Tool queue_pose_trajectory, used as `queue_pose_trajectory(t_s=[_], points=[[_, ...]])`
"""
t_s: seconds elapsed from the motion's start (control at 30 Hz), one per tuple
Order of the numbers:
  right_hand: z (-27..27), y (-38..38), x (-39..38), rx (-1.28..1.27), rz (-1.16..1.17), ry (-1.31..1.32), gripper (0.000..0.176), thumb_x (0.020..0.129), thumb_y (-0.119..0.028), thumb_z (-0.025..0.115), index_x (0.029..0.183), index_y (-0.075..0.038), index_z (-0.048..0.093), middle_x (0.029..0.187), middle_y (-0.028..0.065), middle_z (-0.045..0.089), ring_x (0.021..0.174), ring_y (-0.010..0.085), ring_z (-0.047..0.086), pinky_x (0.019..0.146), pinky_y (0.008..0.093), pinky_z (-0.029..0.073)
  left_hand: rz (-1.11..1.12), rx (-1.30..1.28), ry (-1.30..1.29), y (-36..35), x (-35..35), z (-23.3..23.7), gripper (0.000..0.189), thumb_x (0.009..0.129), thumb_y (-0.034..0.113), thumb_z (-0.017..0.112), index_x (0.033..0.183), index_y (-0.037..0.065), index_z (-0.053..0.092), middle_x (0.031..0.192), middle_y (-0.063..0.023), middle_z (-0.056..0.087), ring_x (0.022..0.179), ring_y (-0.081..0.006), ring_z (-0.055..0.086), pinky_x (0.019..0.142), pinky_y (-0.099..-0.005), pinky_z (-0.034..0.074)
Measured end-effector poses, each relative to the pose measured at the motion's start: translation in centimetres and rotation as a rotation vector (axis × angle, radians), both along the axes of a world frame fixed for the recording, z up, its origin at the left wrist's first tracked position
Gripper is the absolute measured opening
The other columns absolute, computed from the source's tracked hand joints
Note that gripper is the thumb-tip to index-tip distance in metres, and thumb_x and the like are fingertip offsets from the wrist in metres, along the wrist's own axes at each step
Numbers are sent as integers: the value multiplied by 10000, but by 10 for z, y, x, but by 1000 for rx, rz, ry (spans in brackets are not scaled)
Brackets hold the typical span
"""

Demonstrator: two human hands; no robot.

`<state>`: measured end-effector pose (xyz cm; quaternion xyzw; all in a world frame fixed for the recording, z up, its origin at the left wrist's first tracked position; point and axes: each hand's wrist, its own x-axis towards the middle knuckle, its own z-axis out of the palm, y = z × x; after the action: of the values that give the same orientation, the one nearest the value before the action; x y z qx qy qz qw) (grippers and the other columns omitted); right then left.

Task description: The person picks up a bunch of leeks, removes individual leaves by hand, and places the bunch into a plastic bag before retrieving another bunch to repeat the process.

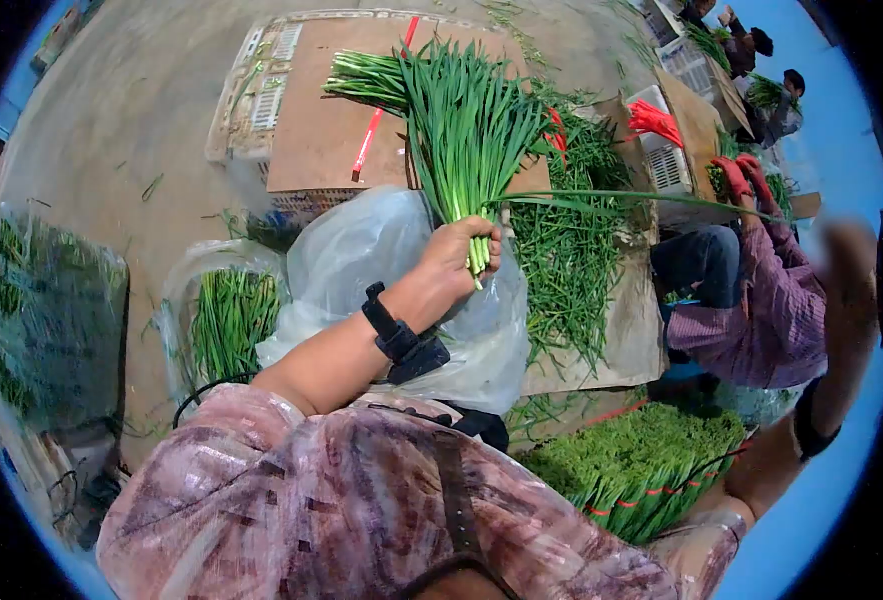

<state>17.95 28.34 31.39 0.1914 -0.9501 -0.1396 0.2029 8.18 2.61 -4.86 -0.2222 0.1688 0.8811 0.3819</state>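
Observation:
My left hand (453, 262) is closed around the pale stem ends of a bunch of green chives (469, 135). The leaves fan out away from me over a brown board (311, 150). Behind them, a second bunch of chives (366, 80) lies on the board with its cut ends to the left. A red printed strip (368, 143) runs under that bunch. One long leaf (631, 196) stretches from the held bunch toward the right. My right hand (846, 245) is raised far out at the right edge, its fingers smeared by blur.
Loose greens (571, 240) cover a sheet right of the board. Clear plastic (361, 250) lies over my lap. Bagged greens (231, 320) stand at left, and red-tied bunches (651, 460) at lower right. A co-worker in a checked shirt (761, 325) sits close on the right.

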Motion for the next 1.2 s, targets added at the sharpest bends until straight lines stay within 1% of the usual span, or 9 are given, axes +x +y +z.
queue_pose_trajectory(t_s=[0.27,0.47,0.53,0.6,0.67,0.83,0.87,1.03,1.2], points=[[8,-26,73,214,-129,57,247,791,25,583,1037,17,602,1037,168,611,962,282,599,841,331,475,55,-95,6,10,-1,9,32,762,33,540,756,10,518,641,-76,528,494,-138,480,403,-266,399],[18,-3,67,66,-264,293,75,777,-26,633,835,7,667,782,149,653,686,261,626,625,344,505,-15,58,-24,4,-7,-8,89,788,62,536,823,-18,518,682,-91,531,532,-145,493,439,-278,430],[10,138,89,-95,-689,139,172,866,-37,558,1024,12,603,968,124,648,895,224,612,810,311,454,-68,163,31,-4,-7,-13,120,798,73,525,856,-32,514,725,-95,531,580,-154,514,479,-281,456],[-27,196,89,-294,-661,-41,273,870,-41,523,1137,4,554,1136,130,589,996,209,563,877,301,437,-84,174,54,-8,-7,-17,129,806,75,517,873,-35,510,731,-94,530,590,-157,516,488,-281,461],[-86,287,80,237,-568,68,388,779,-51,554,1158,27,524,1070,196,604,963,300,565,867,358,425,-78,175,49,-10,-6,-15,135,812,76,511,889,-35,505,737,-94,531,600,-160,520,494,-282,464],[-174,53,-41,-725,-440,-255,310,827,-121,576,1085,49,589,829,98,656,681,134,606,613,259,486,-69,197,19,-12,-2,-10,146,820,76,508,919,-30,490,762,-100,541,612,-166,529,506,-291,473],[-194,13,-61,-1208,-399,-371,271,828,-124,570,1029,54,612,818,103,651,681,137,610,587,247,485,-46,141,44,-12,0,-7,141,822,78,513,909,-31,492,759,-98,538,616,-168,532,510,-294,475],[-265,-78,-163,-1478,-169,-576,197,832,-118,576,860,66,641,656,68,608,530,115,550,481,248,434,-65,164,55,-13,0,-15,147,817,82,528,907,-32,505,764,-95,541,609,-163,537,515,-292,481],[-309,-103,-229,-1219,-324,-697,250,791,-170,627,761,78,635,591,53,594,503,133,537,496,299,432,-79,143,92,-14,1,-19,251,812,78,507,1047,-6,479,822,-91,553,634,-155,530,539,-282,470]])
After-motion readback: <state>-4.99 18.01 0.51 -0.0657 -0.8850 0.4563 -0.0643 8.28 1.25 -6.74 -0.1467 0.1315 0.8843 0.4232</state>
